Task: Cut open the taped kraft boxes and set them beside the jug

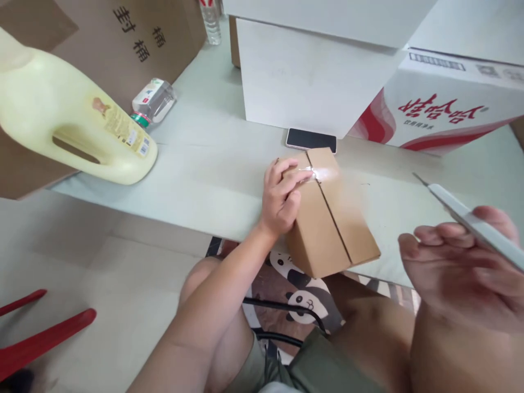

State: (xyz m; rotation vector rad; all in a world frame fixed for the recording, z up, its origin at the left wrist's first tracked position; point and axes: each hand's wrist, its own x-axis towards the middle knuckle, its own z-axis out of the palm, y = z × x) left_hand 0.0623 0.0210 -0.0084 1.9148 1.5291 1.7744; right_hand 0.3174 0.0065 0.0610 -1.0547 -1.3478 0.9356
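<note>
A small brown cardboard box (331, 218) lies on the pale table (213, 180), its near end jutting over the front edge. Clear tape shines across its far end. My left hand (280, 196) rests on the box's left far corner, fingers curled over the taped top. My right hand (462, 267) is raised at the right, close to the camera and apart from the box, closed on a white utility knife (470, 218) whose thin blade points up and left.
A black phone (311, 139) lies just behind the box. A large yellow jug (69, 120) lies on its side at the left, beside a toppled clear bottle (153, 101). White boxes (311, 82), a red-printed carton (442, 109) and brown cartons (135, 38) crowd the back.
</note>
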